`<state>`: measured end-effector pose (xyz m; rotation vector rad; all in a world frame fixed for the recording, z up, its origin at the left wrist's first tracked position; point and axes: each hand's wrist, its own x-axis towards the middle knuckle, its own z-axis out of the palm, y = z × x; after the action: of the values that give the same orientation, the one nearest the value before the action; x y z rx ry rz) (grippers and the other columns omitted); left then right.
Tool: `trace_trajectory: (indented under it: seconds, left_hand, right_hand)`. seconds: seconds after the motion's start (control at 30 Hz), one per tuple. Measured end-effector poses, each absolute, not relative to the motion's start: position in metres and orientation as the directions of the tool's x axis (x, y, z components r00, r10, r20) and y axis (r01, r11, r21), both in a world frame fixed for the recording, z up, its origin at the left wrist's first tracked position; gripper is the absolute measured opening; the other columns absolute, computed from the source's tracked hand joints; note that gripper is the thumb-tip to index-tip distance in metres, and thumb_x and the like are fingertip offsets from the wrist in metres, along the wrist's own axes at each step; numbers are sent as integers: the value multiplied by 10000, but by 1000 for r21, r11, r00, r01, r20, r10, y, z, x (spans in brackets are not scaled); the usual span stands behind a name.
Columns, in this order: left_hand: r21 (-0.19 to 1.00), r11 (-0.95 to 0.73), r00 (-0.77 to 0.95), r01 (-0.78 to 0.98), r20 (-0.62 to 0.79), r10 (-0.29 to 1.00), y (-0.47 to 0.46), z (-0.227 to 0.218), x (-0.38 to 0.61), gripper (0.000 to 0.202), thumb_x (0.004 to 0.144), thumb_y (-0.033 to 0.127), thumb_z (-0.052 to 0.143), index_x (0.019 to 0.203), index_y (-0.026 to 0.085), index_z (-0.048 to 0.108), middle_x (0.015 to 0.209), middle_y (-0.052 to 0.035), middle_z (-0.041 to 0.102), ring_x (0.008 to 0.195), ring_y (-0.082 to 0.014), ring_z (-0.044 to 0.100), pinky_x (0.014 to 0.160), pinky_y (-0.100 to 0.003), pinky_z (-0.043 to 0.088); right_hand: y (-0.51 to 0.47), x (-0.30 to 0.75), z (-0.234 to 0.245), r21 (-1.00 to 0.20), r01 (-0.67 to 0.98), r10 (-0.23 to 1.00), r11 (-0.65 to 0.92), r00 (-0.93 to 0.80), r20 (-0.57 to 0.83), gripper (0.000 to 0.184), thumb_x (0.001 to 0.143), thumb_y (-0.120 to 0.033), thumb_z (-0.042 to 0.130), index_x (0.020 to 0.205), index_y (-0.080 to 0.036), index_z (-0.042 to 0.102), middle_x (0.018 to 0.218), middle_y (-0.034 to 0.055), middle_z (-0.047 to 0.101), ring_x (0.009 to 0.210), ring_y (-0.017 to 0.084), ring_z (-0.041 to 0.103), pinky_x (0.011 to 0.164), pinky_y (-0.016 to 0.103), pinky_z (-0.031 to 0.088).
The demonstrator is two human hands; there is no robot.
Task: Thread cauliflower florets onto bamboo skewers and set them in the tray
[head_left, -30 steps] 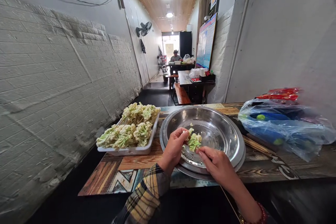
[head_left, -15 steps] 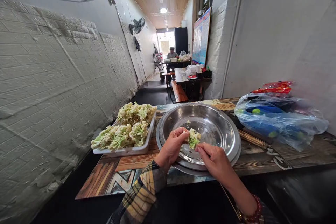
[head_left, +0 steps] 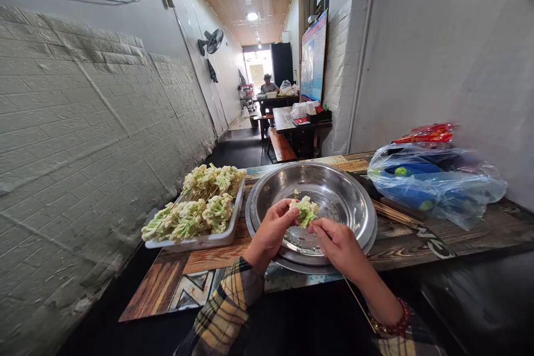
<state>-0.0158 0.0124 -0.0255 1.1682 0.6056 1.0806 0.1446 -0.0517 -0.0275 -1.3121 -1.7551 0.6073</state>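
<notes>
Over a wide steel basin (head_left: 359,206), my left hand (head_left: 273,229) pinches a piece of cauliflower (head_left: 307,210) between thumb and fingers. My right hand (head_left: 337,240) is closed at the lower end of that piece, gripping a thin bamboo skewer (head_left: 357,303) whose long end sticks out below the wrist. The skewer's tip is hidden at the cauliflower. Small crumbs lie on the basin's wet bottom. To the left, a white tray (head_left: 208,241) carries several bunches of skewered cauliflower (head_left: 196,214).
A bundle of bamboo skewers (head_left: 396,211) lies right of the basin, beside a clear plastic bag (head_left: 454,183) with blue and green things inside. The patterned wooden tabletop (head_left: 167,283) ends close in front of me. Far back, a person (head_left: 268,86) sits at another table.
The view has shifted slightly. My left fingers have spread a little around the cauliflower, showing more of it. My right hand keeps its pinch at the lower end.
</notes>
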Motion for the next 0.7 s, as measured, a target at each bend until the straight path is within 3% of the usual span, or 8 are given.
trace_trajectory:
  seconds: [0.17, 0.33, 0.43, 0.5, 0.6, 0.7]
  left_hand:
    - [932, 20, 377, -362, 127, 917, 13, -23, -15, 281, 715, 353, 749, 891, 147, 674, 810, -29, 647, 721, -112, 564, 694, -240, 430]
    - [939, -9, 261, -343, 104, 960, 26, -10, -25, 370, 742, 456, 689, 959, 161, 631, 894, -70, 681, 741, -145, 618, 704, -288, 476]
    - [985, -135, 192, -104, 153, 969, 46, -6, -33, 321, 748, 436, 666, 924, 170, 628, 821, -44, 677, 662, -133, 607, 647, -273, 470]
    - [960, -239, 243, 148, 199, 949, 62, -8, -36, 260, 770, 398, 626, 907, 177, 638, 778, -36, 670, 646, -141, 601, 622, -268, 456]
    - [757, -395, 384, 520, 206, 900, 85, -16, -37, 131, 749, 295, 610, 808, 193, 667, 706, -33, 649, 654, -161, 579, 631, -273, 434]
    - [610, -436, 439, 661, 156, 885, 101, -28, -36, 34, 648, 182, 667, 637, 210, 650, 637, -33, 617, 691, -188, 578, 689, -286, 423]
  right_hand:
    - [-47, 146, -31, -778, 516, 922, 359, -69, 380, 290, 923, -336, 419, 833, -183, 649, 633, 6, 611, 609, 160, 576, 581, 260, 378]
    - [-48, 151, -42, -936, 168, 906, 310, 246, 344, 315, 926, -434, 425, 883, -182, 609, 444, -82, 394, 408, 111, 398, 442, 233, 305]
    - [-50, 153, -43, -934, 92, 886, 345, 296, 356, 314, 928, -447, 442, 889, -180, 602, 453, -87, 396, 406, 96, 390, 436, 225, 291]
    - [-50, 153, -43, -930, 79, 877, 359, 311, 365, 318, 935, -447, 435, 907, -177, 602, 461, -86, 400, 414, 94, 397, 441, 223, 296]
    - [-50, 155, -42, -928, 76, 876, 366, 309, 370, 329, 937, -448, 426, 914, -172, 605, 462, -83, 409, 413, 95, 403, 443, 225, 308]
    - [-50, 156, -40, -923, 83, 876, 376, 293, 383, 324, 935, -437, 428, 899, -169, 607, 459, -81, 418, 409, 95, 410, 445, 229, 319]
